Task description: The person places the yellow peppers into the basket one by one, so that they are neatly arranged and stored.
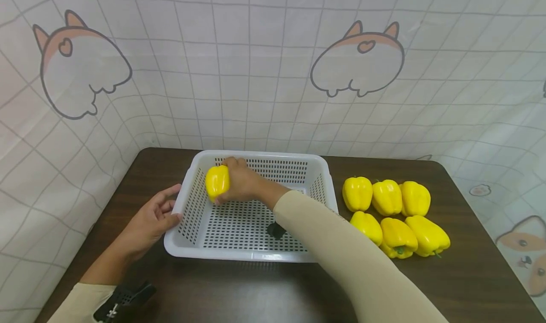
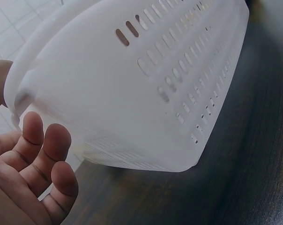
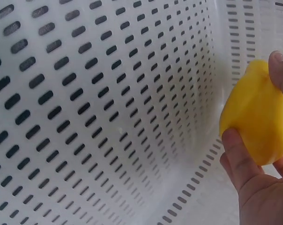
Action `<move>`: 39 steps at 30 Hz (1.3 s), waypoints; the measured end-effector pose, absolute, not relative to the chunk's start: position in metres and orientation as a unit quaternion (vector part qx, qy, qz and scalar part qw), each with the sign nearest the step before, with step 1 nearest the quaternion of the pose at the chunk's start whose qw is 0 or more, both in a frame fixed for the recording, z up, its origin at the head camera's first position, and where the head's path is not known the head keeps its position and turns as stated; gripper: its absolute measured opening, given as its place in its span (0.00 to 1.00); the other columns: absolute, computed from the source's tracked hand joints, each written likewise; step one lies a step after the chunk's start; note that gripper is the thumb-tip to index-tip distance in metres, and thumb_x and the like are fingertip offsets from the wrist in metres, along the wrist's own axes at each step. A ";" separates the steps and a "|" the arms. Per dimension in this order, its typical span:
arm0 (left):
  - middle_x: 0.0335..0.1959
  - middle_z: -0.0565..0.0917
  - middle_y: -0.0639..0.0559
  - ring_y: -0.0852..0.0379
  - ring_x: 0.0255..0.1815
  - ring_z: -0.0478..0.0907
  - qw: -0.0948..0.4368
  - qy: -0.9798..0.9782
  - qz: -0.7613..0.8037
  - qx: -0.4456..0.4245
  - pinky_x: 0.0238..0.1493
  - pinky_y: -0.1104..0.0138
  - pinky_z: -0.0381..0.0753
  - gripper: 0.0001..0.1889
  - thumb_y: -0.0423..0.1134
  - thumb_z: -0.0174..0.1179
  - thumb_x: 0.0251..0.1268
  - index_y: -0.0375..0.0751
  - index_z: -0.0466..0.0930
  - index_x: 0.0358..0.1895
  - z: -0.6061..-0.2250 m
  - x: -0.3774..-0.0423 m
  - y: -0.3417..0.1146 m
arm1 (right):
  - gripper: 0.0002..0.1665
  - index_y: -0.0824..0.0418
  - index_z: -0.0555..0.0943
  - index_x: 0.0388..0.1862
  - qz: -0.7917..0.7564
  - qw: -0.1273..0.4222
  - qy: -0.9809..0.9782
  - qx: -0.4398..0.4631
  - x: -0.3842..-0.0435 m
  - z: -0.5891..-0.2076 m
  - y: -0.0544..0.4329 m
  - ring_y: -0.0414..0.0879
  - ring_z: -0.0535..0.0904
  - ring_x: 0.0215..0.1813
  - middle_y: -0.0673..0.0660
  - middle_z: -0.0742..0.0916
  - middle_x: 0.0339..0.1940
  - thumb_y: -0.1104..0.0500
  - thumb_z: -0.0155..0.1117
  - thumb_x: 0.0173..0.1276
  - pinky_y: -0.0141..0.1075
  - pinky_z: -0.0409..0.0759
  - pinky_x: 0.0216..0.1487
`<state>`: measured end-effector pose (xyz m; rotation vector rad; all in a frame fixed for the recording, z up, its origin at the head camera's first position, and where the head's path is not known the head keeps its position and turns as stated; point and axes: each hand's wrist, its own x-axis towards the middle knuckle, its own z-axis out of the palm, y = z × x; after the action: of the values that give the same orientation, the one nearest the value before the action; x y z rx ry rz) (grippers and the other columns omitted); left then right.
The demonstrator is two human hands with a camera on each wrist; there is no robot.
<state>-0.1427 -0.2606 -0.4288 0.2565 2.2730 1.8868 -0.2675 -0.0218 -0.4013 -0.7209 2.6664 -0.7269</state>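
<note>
A white perforated plastic basket (image 1: 251, 255) stands on the dark table. Inside its left end, my right hand (image 1: 242, 180) grips a yellow bell pepper (image 1: 217, 183). The right wrist view shows the fingers and thumb around the pepper (image 3: 256, 112), close to the basket's end wall. At the basket's left rim, my left hand (image 1: 150, 220) holds the edge. In the left wrist view its thumb lies over the rim and its curled fingers (image 2: 57, 140) are outside, below the rim.
Several more yellow bell peppers (image 1: 386, 197) lie in two rows right of the basket, on the dark wooden table (image 1: 473, 266). A white grid-patterned curtain (image 1: 264, 76) with cartoon animals hangs behind and at the sides. A black wrist device (image 1: 123, 301) sits on the left sleeve.
</note>
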 end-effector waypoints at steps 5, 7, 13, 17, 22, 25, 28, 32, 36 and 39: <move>0.60 0.73 0.26 0.41 0.51 0.84 0.090 0.760 0.637 0.088 0.47 0.50 0.86 0.43 0.26 0.60 0.71 0.36 0.44 0.81 -0.428 -0.143 -0.259 | 0.65 0.57 0.60 0.76 -0.265 0.138 0.920 -0.254 -0.268 -0.407 -0.021 0.46 0.73 0.52 0.57 0.72 0.58 0.43 0.88 0.45 0.43 0.77 0.58; 0.60 0.73 0.26 0.42 0.51 0.84 0.090 0.760 0.638 0.089 0.47 0.50 0.86 0.43 0.26 0.60 0.71 0.36 0.43 0.81 -0.428 -0.143 -0.259 | 0.65 0.57 0.60 0.76 -0.264 0.136 0.920 -0.255 -0.268 -0.409 -0.021 0.46 0.73 0.53 0.58 0.72 0.59 0.43 0.88 0.45 0.44 0.77 0.59; 0.59 0.72 0.26 0.43 0.51 0.84 0.091 0.760 0.638 0.084 0.47 0.50 0.87 0.43 0.27 0.60 0.71 0.36 0.43 0.81 -0.427 -0.142 -0.259 | 0.66 0.55 0.59 0.76 -0.257 0.138 0.923 -0.250 -0.266 -0.414 -0.023 0.48 0.75 0.51 0.62 0.69 0.65 0.41 0.88 0.45 0.44 0.80 0.57; 0.60 0.72 0.26 0.42 0.51 0.84 0.091 0.763 0.635 0.080 0.47 0.50 0.87 0.43 0.27 0.60 0.71 0.36 0.43 0.81 -0.426 -0.142 -0.258 | 0.66 0.55 0.59 0.76 -0.248 0.133 0.927 -0.246 -0.264 -0.418 -0.024 0.48 0.76 0.50 0.62 0.68 0.64 0.40 0.87 0.45 0.42 0.81 0.55; 0.60 0.72 0.26 0.42 0.51 0.84 0.092 0.763 0.634 0.082 0.47 0.50 0.87 0.43 0.27 0.60 0.72 0.37 0.43 0.82 -0.426 -0.142 -0.258 | 0.67 0.54 0.58 0.77 -0.251 0.130 0.928 -0.242 -0.264 -0.421 -0.024 0.48 0.76 0.49 0.61 0.68 0.63 0.41 0.88 0.45 0.42 0.81 0.54; 0.60 0.72 0.26 0.43 0.51 0.84 0.091 0.763 0.634 0.084 0.47 0.50 0.87 0.43 0.27 0.60 0.72 0.36 0.43 0.81 -0.426 -0.141 -0.258 | 0.68 0.53 0.57 0.78 -0.252 0.136 0.927 -0.242 -0.264 -0.423 -0.023 0.48 0.75 0.50 0.61 0.68 0.64 0.41 0.87 0.45 0.43 0.81 0.55; 0.60 0.73 0.26 0.42 0.51 0.84 0.091 0.764 0.634 0.083 0.47 0.50 0.87 0.43 0.27 0.60 0.72 0.36 0.43 0.81 -0.425 -0.140 -0.257 | 0.68 0.52 0.56 0.79 -0.250 0.140 0.927 -0.242 -0.265 -0.424 -0.023 0.48 0.75 0.50 0.60 0.69 0.62 0.40 0.87 0.46 0.44 0.81 0.55; 0.60 0.73 0.26 0.40 0.51 0.83 0.091 0.765 0.632 0.080 0.47 0.50 0.87 0.43 0.27 0.60 0.72 0.36 0.42 0.81 -0.425 -0.140 -0.257 | 0.70 0.52 0.55 0.80 -0.249 0.142 0.926 -0.245 -0.265 -0.425 -0.023 0.48 0.75 0.50 0.60 0.69 0.61 0.40 0.87 0.45 0.45 0.80 0.55; 0.60 0.73 0.26 0.41 0.52 0.83 0.091 0.766 0.632 0.078 0.47 0.50 0.86 0.43 0.28 0.60 0.72 0.37 0.43 0.81 -0.425 -0.140 -0.256 | 0.73 0.51 0.53 0.82 -0.247 0.148 0.926 -0.243 -0.265 -0.425 -0.022 0.48 0.75 0.51 0.61 0.69 0.63 0.40 0.88 0.44 0.46 0.80 0.56; 0.60 0.73 0.27 0.42 0.51 0.83 0.091 0.766 0.632 0.077 0.47 0.50 0.86 0.43 0.28 0.60 0.72 0.37 0.43 0.81 -0.426 -0.140 -0.256 | 0.74 0.49 0.52 0.83 -0.243 0.155 0.926 -0.242 -0.264 -0.425 -0.021 0.50 0.76 0.52 0.61 0.69 0.63 0.40 0.88 0.44 0.46 0.80 0.56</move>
<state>-0.1401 -0.2564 -0.4262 0.2275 2.2760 1.8776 -0.2637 -0.0211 -0.4253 -0.6944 2.6532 -0.6970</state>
